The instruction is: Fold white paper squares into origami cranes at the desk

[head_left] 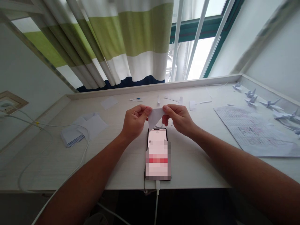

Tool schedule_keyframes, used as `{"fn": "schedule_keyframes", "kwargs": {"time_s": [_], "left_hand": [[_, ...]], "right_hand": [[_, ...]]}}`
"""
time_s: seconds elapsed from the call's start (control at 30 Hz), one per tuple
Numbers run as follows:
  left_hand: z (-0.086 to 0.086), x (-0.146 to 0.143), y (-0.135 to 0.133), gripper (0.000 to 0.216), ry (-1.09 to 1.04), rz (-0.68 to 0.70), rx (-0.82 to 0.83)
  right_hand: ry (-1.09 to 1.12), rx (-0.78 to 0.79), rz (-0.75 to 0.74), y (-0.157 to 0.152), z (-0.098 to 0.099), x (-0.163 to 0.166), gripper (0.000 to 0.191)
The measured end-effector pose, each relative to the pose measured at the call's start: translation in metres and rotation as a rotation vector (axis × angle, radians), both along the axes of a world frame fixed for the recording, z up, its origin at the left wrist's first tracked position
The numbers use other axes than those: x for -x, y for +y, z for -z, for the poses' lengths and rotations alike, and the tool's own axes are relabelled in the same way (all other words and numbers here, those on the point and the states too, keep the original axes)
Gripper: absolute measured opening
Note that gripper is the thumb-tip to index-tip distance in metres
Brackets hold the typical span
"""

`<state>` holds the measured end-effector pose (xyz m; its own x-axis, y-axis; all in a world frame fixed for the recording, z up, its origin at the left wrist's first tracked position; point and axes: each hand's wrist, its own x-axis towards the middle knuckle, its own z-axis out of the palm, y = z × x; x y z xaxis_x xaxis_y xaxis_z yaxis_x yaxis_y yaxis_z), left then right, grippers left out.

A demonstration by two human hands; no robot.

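Note:
A small white piece of paper (155,117) with a slanted lower edge is stretched between my two hands, above the top of a phone. My left hand (135,120) pinches its upper left corner between thumb and fingers. At the upper right corner, my right hand (178,118) pinches it the same way, with its lower fingers curled under. The phone (157,137) lies face up with its screen lit, partly blurred out, and a white cable (157,186) is plugged into its lower end.
Several folded paper cranes (269,104) stand along the right edge of the desk, beside a written sheet (255,131). A stack of white paper (73,135) lies at left, near a looping white cable (87,137). Paper scraps (192,105) and a blue-marked item (138,98) lie behind my hands.

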<state>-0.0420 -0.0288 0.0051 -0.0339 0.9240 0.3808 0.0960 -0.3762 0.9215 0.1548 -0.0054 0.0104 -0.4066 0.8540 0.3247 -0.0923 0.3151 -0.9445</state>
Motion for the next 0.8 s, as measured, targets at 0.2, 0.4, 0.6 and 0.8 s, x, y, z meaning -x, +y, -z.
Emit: {"fn": "schedule_keyframes", "kwargs": {"time_s": [0.2, 0.4, 0.6, 0.8], "left_hand": [[0.0001, -0.0005, 0.0004, 0.034, -0.037, 0.056, 0.073], [-0.0028, -0.0027, -0.0044, 0.037, 0.002, 0.249, 0.215], [-0.0031, -0.0045, -0.0063, 0.033, -0.02, 0.357, 0.301], [-0.0038, -0.0051, -0.0074, 0.032, -0.054, 0.355, 0.33]], "right_hand": [[0.053, 0.03, -0.055, -0.0009, 0.0017, 0.0009, 0.045], [0.108, 0.045, 0.084, 0.0031, 0.0008, -0.0009, 0.051], [0.19, 0.078, 0.093, 0.0049, 0.0006, -0.0009, 0.047], [0.297, 0.133, 0.033, 0.0015, -0.0035, -0.0003, 0.048]]}}
